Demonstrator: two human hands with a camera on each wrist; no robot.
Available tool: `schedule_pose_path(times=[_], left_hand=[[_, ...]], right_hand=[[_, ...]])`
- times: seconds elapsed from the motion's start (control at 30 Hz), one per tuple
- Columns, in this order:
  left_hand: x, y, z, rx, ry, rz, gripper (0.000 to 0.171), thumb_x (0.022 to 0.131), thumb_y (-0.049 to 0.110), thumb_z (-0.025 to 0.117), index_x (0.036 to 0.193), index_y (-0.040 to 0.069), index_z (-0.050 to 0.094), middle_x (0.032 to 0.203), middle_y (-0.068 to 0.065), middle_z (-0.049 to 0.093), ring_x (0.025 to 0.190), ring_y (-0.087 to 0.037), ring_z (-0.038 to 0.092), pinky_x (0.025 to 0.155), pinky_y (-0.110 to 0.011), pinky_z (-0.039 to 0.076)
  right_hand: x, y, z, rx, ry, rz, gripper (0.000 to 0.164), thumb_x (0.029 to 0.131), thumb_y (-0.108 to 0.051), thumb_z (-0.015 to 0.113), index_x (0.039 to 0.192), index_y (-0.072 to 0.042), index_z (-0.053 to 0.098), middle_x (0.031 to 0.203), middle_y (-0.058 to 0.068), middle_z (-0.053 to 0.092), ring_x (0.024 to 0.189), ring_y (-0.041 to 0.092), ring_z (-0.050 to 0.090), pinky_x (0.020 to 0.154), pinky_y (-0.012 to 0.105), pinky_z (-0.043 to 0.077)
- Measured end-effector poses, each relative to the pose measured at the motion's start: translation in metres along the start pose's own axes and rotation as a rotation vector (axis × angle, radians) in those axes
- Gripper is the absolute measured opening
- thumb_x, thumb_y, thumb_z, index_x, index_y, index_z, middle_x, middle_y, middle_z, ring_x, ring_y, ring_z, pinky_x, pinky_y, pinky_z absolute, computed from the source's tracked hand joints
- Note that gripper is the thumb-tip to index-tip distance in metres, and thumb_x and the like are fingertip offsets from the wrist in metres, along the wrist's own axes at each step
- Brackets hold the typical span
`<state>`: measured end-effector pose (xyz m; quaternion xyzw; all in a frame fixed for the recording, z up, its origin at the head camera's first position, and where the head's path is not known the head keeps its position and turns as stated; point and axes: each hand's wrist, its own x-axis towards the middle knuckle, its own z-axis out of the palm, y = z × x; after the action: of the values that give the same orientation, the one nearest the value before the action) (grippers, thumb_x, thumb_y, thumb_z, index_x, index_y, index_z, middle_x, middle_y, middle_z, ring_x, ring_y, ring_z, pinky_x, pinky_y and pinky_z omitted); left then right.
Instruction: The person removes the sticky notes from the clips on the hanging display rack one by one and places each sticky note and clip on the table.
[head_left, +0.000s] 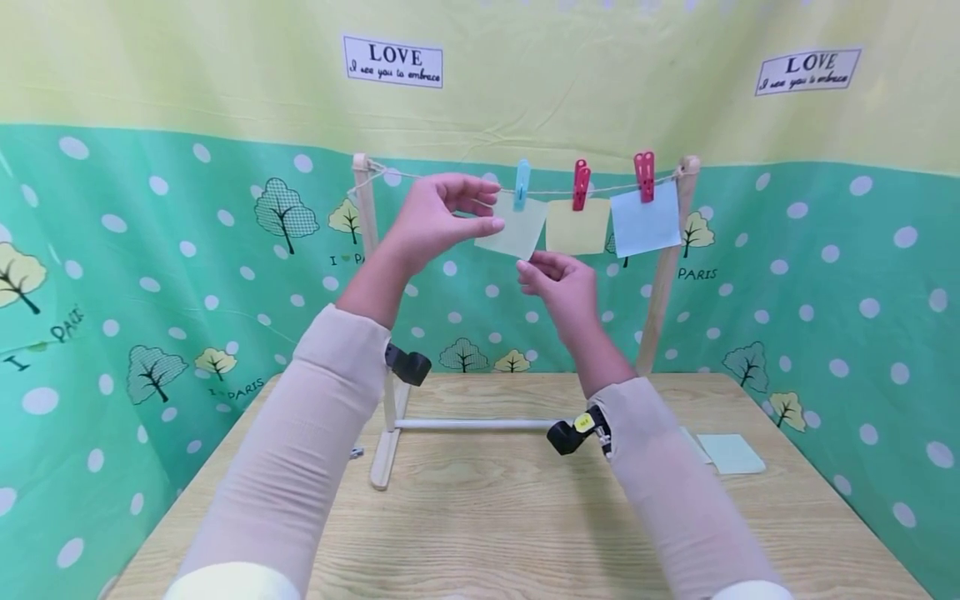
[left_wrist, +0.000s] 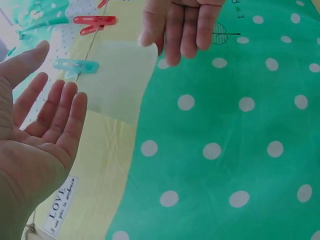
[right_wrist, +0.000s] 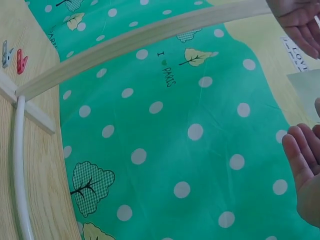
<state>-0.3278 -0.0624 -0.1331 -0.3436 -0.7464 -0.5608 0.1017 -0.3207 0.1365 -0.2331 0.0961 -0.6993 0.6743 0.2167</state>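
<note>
A pale green paper note point(head_left: 516, 230) hangs from a string under a light blue clothespin point(head_left: 522, 185). My left hand point(head_left: 442, 212) is raised at the note's left side, thumb and fingers apart with nothing between them; the left wrist view shows this hand point(left_wrist: 47, 125) loosely spread beside the clothespin point(left_wrist: 76, 65). At the note's lower right corner, my right hand point(head_left: 562, 287) pinches the paper between thumb and fingers. To the right hang a yellow note point(head_left: 577, 229) under a red clothespin point(head_left: 581, 185) and a blue note point(head_left: 645, 223) under another red clothespin point(head_left: 645, 177).
The string runs between two wooden posts, left point(head_left: 365, 208) and right point(head_left: 663, 283), joined low down by a white rod point(head_left: 480, 424). Pale notes point(head_left: 731, 454) lie on the table's right. A red clothespin point(right_wrist: 21, 61) and a grey-blue clothespin point(right_wrist: 7, 54) lie near the left post.
</note>
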Motion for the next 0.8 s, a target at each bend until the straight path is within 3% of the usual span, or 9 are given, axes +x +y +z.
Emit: schedule_pose_path(times=[0.3, 0.8], left_hand=[[0.013, 0.017, 0.003, 0.012, 0.031, -0.051, 0.049, 0.077, 0.015, 0.085, 0.123, 0.008, 0.067, 0.116, -0.006, 0.068, 0.104, -0.014, 0.064, 0.094, -0.027, 0.051], [0.03, 0.023, 0.012, -0.001, 0.041, -0.157, 0.06, 0.078, 0.012, 0.083, 0.133, 0.011, 0.06, 0.128, -0.001, 0.064, 0.117, -0.009, 0.059, 0.096, -0.022, 0.048]], right_hand=[[0.005, 0.0, 0.009, 0.126, 0.084, 0.04, 0.03, 0.086, -0.017, 0.076, 0.108, 0.002, 0.07, 0.097, 0.016, 0.072, 0.08, 0.019, 0.072, 0.079, 0.029, 0.058], [0.011, 0.006, 0.008, 0.128, 0.148, 0.049, 0.021, 0.091, -0.012, 0.07, 0.107, 0.002, 0.07, 0.097, 0.015, 0.072, 0.083, 0.02, 0.071, 0.078, 0.028, 0.058]])
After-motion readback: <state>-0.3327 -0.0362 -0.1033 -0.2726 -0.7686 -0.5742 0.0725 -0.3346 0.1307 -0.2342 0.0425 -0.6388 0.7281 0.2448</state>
